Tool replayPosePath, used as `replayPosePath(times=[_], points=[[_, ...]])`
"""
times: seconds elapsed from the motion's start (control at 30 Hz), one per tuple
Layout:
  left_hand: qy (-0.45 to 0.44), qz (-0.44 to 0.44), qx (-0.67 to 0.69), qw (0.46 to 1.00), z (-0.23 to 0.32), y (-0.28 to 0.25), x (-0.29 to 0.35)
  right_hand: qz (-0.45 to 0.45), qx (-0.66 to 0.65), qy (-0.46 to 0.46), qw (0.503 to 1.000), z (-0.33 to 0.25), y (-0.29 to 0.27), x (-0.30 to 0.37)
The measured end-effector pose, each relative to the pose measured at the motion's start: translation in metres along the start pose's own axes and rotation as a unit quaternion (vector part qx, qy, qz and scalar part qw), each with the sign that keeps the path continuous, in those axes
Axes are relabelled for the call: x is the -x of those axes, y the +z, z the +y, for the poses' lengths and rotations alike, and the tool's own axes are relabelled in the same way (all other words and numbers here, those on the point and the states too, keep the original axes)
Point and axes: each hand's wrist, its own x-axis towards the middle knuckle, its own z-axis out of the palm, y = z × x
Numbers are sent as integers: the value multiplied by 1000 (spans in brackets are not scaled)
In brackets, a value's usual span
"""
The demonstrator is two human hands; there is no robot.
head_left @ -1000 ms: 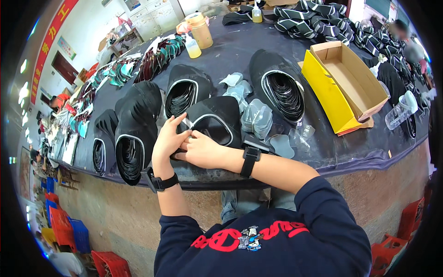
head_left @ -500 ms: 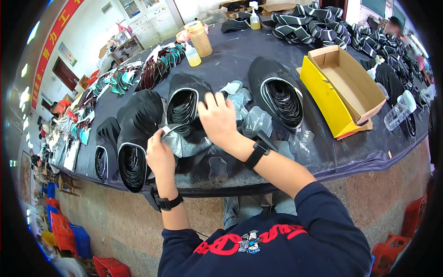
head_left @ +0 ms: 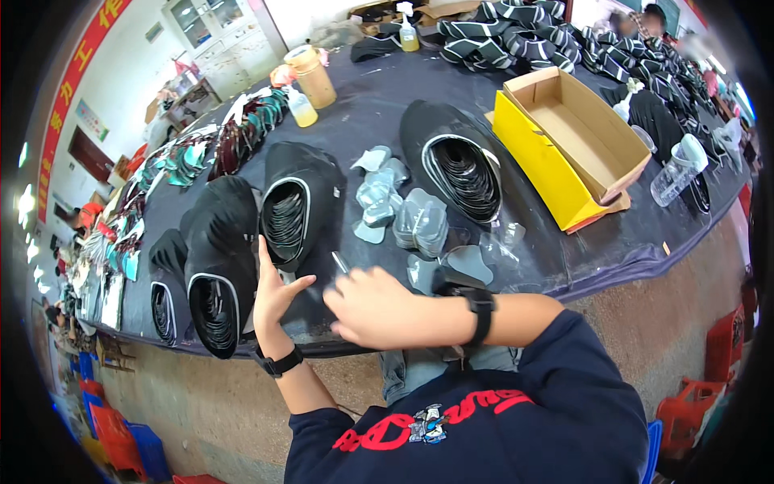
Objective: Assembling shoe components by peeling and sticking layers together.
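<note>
My left hand is open at the table's near edge, its thumb spread from the upright fingers. It stands just below a nested stack of black fabric pieces with pale edging. To its right, my right hand is curled, palm down and slightly blurred. A slim silvery tip shows beyond its fingers; what it belongs to is hidden. Clear moulded plastic pieces lie in small piles beyond the right hand. Another nested black stack lies to their right, and more black stacks sit left of my left hand.
A yellow cardboard box, open on top, stands at the right, beside a clear plastic cup. Spray bottles with yellow liquid and a tan cylindrical container stand farther back. Black pieces with white edging are heaped at the far right.
The dark strip and silvery sheet between my hands are no longer seen there. My right hand has come down toward the near edge, and my left hand has opened. The view has shifted slightly.
</note>
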Motion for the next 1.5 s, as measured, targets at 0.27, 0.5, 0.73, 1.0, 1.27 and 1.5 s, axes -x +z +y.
replayPosePath(times=[0.27, 0.5, 0.73, 1.0, 1.27, 1.5], points=[[-8, 218, -286, 933, 0, 35, -29, 30, -125, 150, 980, 40, -8, 103], [-87, 63, -296, 949, 29, 122, 46, 252, -85, 257, 929, 78, 3, 136], [83, 129, -247, 957, 43, 140, 59, 235, 8, 249, 940, 61, 44, 93], [186, -280, -66, 940, 72, 186, 135, 352, -112, 214, 904, 70, 36, 103], [116, 19, -36, 992, 138, 145, 102, 414, -23, 41, 909, 60, -5, 130], [55, -40, 222, 973, 159, 123, 86, 417, 47, -33, 907, 60, -17, 130]])
